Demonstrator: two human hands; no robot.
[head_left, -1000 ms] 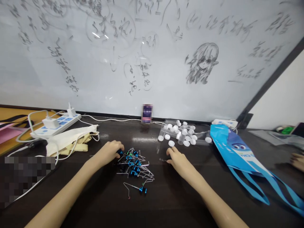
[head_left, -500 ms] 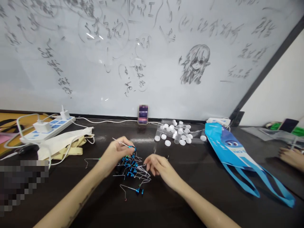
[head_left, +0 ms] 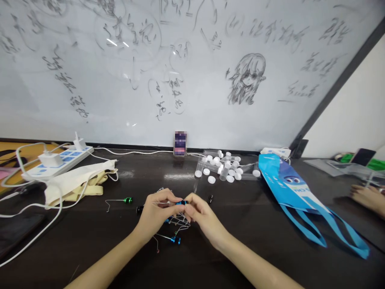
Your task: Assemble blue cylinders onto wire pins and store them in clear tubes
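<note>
My left hand (head_left: 155, 212) pinches a small blue metal piece (head_left: 181, 202) with a thin wire, above the pile. From the other side, the fingertips of my right hand (head_left: 201, 211) close on the same blue piece. Beneath both hands lies a tangle of bent wires (head_left: 180, 220) with blue parts, partly hidden by the fingers. Nearer the front edge, a wire piece with a blue end (head_left: 175, 240) lies on the dark table (head_left: 192, 269). A green-ended wire piece (head_left: 128, 200) lies to the left, and a small black part (head_left: 211, 198) to the right.
White caps (head_left: 211, 180) and clear tubes (head_left: 224, 172) lie at the back right, beside a blue bag (head_left: 288, 184). A phone (head_left: 180, 143) leans against the whiteboard. A power strip (head_left: 69, 158) and cream bag (head_left: 78, 178) are at left. Another person's hand (head_left: 367, 197) is at far right.
My left hand has moved right and down with a blue piece, my right hand slightly toward it. Their fingertips now meet at this piece. The green-ended wire piece shows more fully.
</note>
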